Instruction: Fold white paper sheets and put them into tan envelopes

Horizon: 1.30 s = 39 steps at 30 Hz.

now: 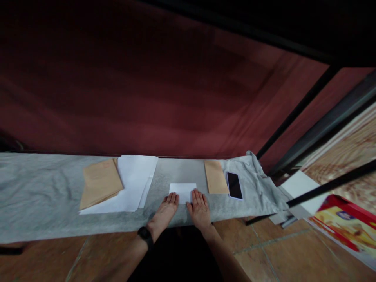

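Observation:
A small white rectangle of paper point(183, 189), seemingly folded, lies flat on the grey cloth in front of me. My left hand point(169, 206) rests on its left edge, palm down with the fingers laid out flat. On its right edge lies my right hand point(199, 205), also flat, its thumb a little apart from the fingers. Just right of that hand is a brown envelope point(216, 178). Further left, several brown envelopes point(101, 182) are piled over loose white sheets point(136, 180).
A phone point(234, 185) lies beside the single envelope. Grey cloth point(44, 196) covers the narrow table, backed by a dark red surface point(161, 98). Black metal bars point(302, 105) slant at the right. A red and yellow box point(346, 227) stands lower right, above the tiled floor point(261, 250).

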Each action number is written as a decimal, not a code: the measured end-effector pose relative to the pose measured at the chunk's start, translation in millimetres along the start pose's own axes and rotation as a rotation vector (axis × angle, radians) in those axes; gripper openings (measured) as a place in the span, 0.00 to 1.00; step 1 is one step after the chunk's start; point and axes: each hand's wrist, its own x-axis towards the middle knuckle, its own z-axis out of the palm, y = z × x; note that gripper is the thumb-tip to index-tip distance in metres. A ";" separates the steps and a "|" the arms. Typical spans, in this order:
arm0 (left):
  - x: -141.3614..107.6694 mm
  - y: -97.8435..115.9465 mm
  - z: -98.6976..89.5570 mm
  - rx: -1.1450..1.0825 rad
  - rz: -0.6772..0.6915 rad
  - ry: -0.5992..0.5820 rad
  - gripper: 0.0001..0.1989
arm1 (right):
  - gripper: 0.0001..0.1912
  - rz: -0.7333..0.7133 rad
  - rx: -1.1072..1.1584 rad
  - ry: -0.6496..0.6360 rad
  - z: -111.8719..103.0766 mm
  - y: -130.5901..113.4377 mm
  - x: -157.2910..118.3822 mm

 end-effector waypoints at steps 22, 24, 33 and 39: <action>22.0 -21.0 -10.0 -1.100 -0.479 0.356 0.23 | 0.19 0.421 0.545 0.011 -6.1 8.4 40.9; 19.2 -18.4 -2.7 -0.987 -0.462 0.350 0.24 | 0.18 0.414 0.465 0.004 -0.8 6.5 39.0; 17.7 -4.9 0.3 -0.479 -0.317 0.386 0.20 | 0.27 0.142 0.068 -0.020 7.7 -8.4 36.5; 6.7 10.5 3.9 -0.158 -0.172 0.246 0.24 | 0.26 -0.051 0.029 -0.111 18.0 -27.0 24.1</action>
